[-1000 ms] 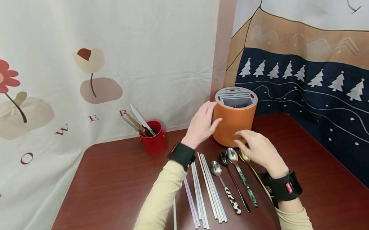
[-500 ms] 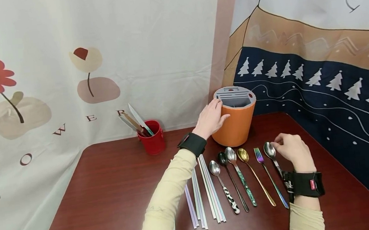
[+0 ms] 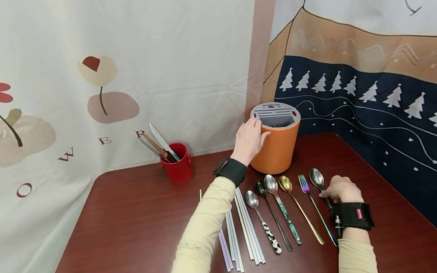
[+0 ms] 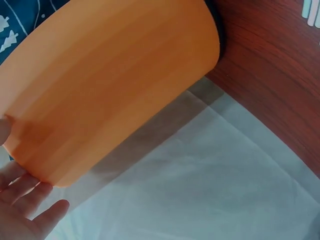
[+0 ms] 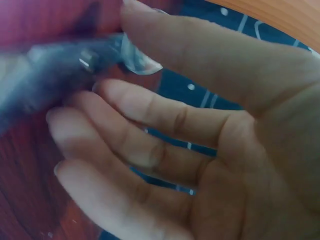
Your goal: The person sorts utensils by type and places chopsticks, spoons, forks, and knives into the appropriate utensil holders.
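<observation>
Our loose, empty right hand (image 3: 342, 189) has moved down the unlifted silver metal spoon (image 3: 316, 177); our relaxed left hand (image 3: 248, 140) merely touches the orange cylinder (image 3: 277, 151).

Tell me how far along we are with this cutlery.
Apparently done: a knife leans in the red bucket. In hand: the left hand touches the orange holder; the right hand is at the rightmost spoon. Probably remaining: fork, other spoons and chopsticks, lying on the table.
</observation>
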A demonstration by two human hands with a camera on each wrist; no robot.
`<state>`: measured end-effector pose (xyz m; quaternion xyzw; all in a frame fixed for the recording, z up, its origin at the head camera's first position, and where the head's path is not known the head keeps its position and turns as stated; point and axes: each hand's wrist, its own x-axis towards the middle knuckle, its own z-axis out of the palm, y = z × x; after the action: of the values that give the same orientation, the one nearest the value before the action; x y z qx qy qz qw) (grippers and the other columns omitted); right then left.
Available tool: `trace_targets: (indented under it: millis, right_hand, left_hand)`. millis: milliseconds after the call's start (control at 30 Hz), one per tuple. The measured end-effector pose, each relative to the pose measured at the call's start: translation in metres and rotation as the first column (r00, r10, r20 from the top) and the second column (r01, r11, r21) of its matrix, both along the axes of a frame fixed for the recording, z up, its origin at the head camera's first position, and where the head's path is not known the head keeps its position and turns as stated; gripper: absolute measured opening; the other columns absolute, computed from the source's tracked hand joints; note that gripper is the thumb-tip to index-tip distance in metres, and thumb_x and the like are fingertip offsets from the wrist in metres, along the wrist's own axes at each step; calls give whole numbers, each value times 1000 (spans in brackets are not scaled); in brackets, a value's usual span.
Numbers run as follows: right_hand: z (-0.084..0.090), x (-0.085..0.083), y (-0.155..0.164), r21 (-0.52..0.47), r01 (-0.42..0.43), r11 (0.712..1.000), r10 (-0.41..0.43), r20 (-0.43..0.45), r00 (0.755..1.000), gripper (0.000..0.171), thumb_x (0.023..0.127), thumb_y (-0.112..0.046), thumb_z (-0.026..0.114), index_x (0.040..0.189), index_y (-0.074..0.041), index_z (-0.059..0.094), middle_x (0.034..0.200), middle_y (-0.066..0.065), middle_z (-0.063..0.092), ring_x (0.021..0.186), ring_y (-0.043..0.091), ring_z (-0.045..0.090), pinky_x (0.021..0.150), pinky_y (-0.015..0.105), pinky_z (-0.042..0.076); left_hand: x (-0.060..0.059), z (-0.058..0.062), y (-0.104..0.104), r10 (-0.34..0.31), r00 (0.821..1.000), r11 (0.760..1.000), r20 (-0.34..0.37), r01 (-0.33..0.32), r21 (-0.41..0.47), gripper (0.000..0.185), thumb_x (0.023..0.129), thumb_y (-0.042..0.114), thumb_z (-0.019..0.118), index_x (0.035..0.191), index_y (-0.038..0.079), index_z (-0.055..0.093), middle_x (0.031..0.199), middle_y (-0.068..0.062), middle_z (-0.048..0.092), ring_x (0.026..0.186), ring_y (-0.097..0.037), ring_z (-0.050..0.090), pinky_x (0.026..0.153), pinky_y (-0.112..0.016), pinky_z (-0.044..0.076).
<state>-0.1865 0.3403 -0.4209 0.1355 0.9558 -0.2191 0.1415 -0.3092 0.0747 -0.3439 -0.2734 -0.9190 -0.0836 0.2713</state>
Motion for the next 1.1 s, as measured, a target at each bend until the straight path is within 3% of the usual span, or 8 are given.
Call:
trace_targets:
  millis: [200,367,733,1000,1100]
  right_hand:
    - [-8,-6,-1,-7,-14,1000,14,10,1000,27,80,-21,72,62,-5,59,53,4,54,52,18,54,50,31,40]
    - [-12,-8,2,-24,-27,999,27,0,1000,25,79,-18,71,60,-5,60,52,3,54,49,15,54,49,30,42]
    - [0,0,8,-34,-7,999,5,-64,998,24,81,-19,64,59,-10,59,56,1,54,56,17,54,50,29,40]
    - [12,4,12,-55,35,998,-46,-220,974,25,85,-24,65,91,0,71,68,6,63,66,19,56,51,30,39]
    - [14,5,10,-60,44,997,-59,-284,957,30,85,-25,66,94,2,70,69,8,65,66,19,57,50,30,38]
  left_hand:
    - [-1,-3,1,9,1000,1000,-9,-9,6,44,96,44,51,122,9,57,127,-4,60,122,-15,53,102,-25,45]
    - [-1,-5,3,5,1000,1000,-22,-4,29,42,95,43,52,119,9,58,125,-4,60,120,-14,54,100,-23,46]
    - [2,-4,4,10,999,1000,-37,-9,29,41,95,43,53,118,9,59,123,-4,61,119,-14,55,97,-21,48]
    - [2,-6,2,12,999,999,-39,-10,50,42,95,42,54,118,8,59,126,-5,61,121,-15,55,96,-24,50]
    - [2,-6,3,17,999,999,-35,-15,50,43,95,42,53,120,8,59,128,-5,60,123,-15,54,96,-24,50]
